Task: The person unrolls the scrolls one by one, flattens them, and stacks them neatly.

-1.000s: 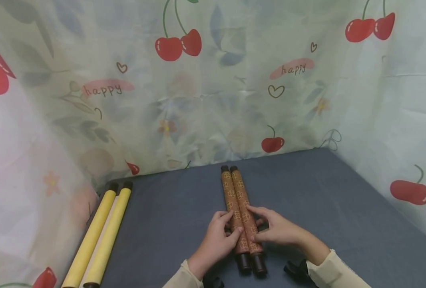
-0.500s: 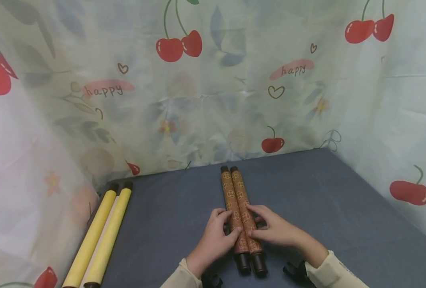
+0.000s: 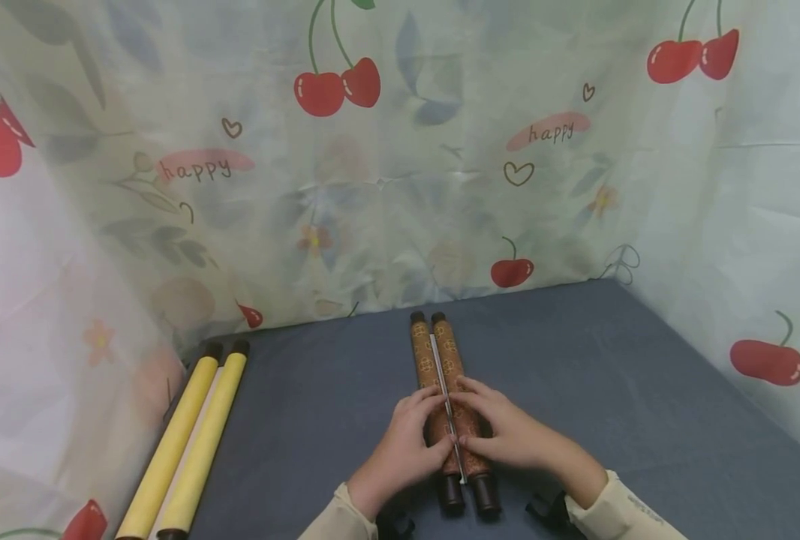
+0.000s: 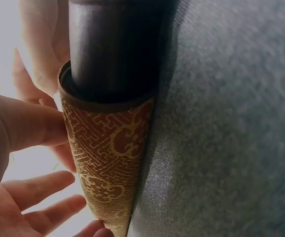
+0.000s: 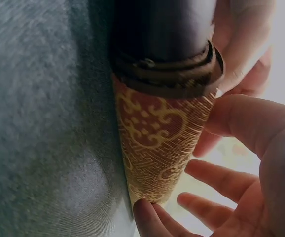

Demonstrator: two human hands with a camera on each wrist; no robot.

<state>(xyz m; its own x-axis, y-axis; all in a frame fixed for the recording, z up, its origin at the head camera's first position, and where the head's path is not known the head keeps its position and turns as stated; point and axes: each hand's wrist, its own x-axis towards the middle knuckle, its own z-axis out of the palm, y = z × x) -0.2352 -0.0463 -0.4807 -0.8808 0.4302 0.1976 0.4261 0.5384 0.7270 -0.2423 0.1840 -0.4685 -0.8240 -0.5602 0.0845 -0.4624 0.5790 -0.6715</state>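
Observation:
A brown scroll with a gold pattern lies lengthwise on the dark cloth, wound from both sides into a left roll (image 3: 425, 364) and a right roll (image 3: 450, 356) with dark knobs. A thin pale strip (image 3: 438, 366) shows between the rolls. My left hand (image 3: 400, 433) holds the left roll, thumb and fingertips along its top near the strip. On the right roll my right hand (image 3: 511, 429) grips the same way, its fingers bent over the top. Each wrist view shows a near knob, the left knob (image 4: 113, 44) and right knob (image 5: 164, 29), with thumb and fingertips on the patterned cloth.
A yellow scroll (image 3: 214, 420) with two rolls and black ends lies at the left edge of the table. Dark blue-grey cloth (image 3: 319, 390) covers the tabletop. A cherry-print curtain (image 3: 386, 187) stands around the back and sides.
The two brown rolls have parted slightly, and the pale strip now shows between them. Both hands have shifted their fingers inward over the tops of the rolls. The yellow scroll has not moved.

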